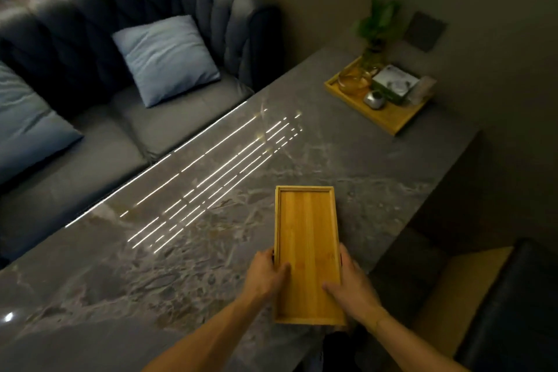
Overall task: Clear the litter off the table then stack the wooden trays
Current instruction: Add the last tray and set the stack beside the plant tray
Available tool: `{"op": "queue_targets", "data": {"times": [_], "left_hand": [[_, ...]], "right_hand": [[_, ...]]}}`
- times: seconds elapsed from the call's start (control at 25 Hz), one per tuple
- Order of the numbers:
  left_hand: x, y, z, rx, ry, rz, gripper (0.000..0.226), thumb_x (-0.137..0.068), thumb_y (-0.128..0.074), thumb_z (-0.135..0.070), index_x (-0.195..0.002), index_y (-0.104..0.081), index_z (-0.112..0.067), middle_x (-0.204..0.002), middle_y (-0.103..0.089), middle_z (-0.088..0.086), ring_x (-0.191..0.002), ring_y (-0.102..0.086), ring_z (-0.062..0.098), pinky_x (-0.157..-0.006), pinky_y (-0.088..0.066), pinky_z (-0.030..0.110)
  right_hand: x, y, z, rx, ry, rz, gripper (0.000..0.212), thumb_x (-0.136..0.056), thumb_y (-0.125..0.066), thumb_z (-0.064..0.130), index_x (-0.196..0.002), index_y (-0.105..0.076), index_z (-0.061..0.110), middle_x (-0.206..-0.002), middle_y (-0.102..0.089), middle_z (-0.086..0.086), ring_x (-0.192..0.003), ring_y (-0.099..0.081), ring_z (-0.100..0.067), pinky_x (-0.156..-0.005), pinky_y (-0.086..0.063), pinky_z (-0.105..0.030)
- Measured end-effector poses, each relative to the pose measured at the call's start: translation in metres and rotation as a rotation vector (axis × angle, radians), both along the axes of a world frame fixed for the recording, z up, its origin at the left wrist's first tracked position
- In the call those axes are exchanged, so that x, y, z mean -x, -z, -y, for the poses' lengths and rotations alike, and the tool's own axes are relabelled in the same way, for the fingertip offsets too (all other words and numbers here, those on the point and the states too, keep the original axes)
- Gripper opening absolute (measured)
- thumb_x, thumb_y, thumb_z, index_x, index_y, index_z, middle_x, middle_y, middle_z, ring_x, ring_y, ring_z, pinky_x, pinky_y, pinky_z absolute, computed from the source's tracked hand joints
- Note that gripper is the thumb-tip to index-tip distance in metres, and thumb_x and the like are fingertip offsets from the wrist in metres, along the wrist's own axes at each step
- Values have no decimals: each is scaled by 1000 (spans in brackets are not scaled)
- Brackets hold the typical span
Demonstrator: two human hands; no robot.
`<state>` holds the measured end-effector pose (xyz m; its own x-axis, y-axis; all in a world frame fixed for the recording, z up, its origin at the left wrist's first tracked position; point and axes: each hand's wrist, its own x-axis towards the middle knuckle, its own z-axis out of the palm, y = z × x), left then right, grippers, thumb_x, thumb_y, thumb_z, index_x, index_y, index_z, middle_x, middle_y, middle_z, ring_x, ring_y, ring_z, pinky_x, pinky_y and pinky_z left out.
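An empty oblong wooden tray [306, 229] lies lengthwise over the near part of the dark marble table [181, 235], its near end past the table's edge. My left hand [267, 273] grips its left rim, thumb inside. My right hand [350, 287] grips the right rim, thumb resting on the tray floor. A second wooden tray [383, 118] stands at the far right corner of the table, holding a glass vase with a green plant [374, 39], a glass bowl [353, 80], a white and green box [394, 83] and a small grey object [374, 100].
A dark blue sofa [99, 93] with pale blue cushions [166, 59] runs along the table's far left side. A dark seat [513, 305] and a light wooden surface [453, 287] sit to the right, below table height. A wall closes the right side.
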<state>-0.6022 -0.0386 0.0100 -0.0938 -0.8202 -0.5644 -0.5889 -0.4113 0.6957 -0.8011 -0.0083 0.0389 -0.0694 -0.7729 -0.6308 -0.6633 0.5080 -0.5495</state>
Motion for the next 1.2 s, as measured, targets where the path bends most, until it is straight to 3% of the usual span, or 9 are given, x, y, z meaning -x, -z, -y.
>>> {"op": "queue_targets", "data": {"times": [0.2, 0.4, 0.56, 0.68, 0.8, 0.96, 1.04, 1.16, 1.2], "left_hand": [[68, -8, 52, 2, 140, 65, 37, -91, -60, -25, -126, -58, -12, -123, -65, 8, -105, -64, 25, -83, -51, 33], [117, -13, 86, 34, 201, 98, 33, -88, -61, -17, -120, -62, -12, -115, -68, 11, -99, -64, 23, -78, -49, 29], [142, -12, 100, 36, 218, 166, 28, -88, -62, -18, -113, -64, -5, -106, -70, 17, -94, -66, 28, -79, -54, 39], [143, -15, 98, 26, 213, 134, 45, -89, -63, -23, -131, -52, -11, -125, -62, 14, -103, -62, 22, -88, -52, 36], [129, -18, 81, 309, 339, 272, 76, -87, -59, -52, -149, -24, -27, -150, -32, 5, -128, -45, 24, -99, -46, 40], [106, -8, 50, 794, 1040, 458, 92, -75, -48, -77, -151, -13, -38, -161, -15, 2, -147, -14, 30, -115, -24, 53], [100, -2, 45, 821, 1150, 518, 100, -66, -58, -69, -151, -19, -32, -160, -20, 8, -146, -16, 35, -113, -25, 56], [102, -2, 54, 825, 1196, 549, 103, -64, -63, -68, -150, -25, -24, -156, -27, 17, -142, -23, 39, -109, -36, 53], [102, 1, 57, 835, 1206, 538, 103, -66, -64, -68, -150, -24, -22, -155, -26, 20, -142, -23, 39, -108, -38, 51]], "right_hand": [[55, 2, 18, 23, 128, -28, 97, -87, -65, 35, -149, 9, 26, -154, -23, -10, -135, -35, -30, -108, -35, -44], [93, 5, 33, 38, 216, -6, 96, -86, -66, 32, -150, 4, 23, -153, -26, -13, -134, -36, -32, -108, -37, -44], [112, 9, 41, 49, 241, -23, 95, -87, -65, 33, -151, 3, 19, -152, -27, -16, -135, -35, -34, -109, -36, -43], [118, 7, 37, 56, 231, 2, 96, -87, -63, 41, -150, 6, 20, -156, -19, -14, -138, -29, -33, -111, -33, -45], [117, -3, 18, 255, -13, -277, 102, -77, -59, 65, -151, -2, 23, -159, -12, -5, -143, -18, -31, -111, -31, -48], [108, -2, -11, 375, -537, -513, 104, -54, -66, 78, -141, -42, 26, -152, -38, -8, -138, -33, -37, -103, -39, -59], [102, 0, -11, 321, -560, -553, 105, -54, -69, 75, -142, -42, 24, -153, -35, -10, -139, -29, -38, -104, -38, -59], [97, 8, -2, 316, -562, -591, 103, -69, -68, 63, -150, -18, 23, -160, -5, -10, -145, -1, -40, -113, -21, -56], [95, 8, -1, 324, -544, -609, 101, -69, -71, 58, -150, -21, 23, -160, -8, -10, -144, -3, -41, -112, -26, -54]]}}
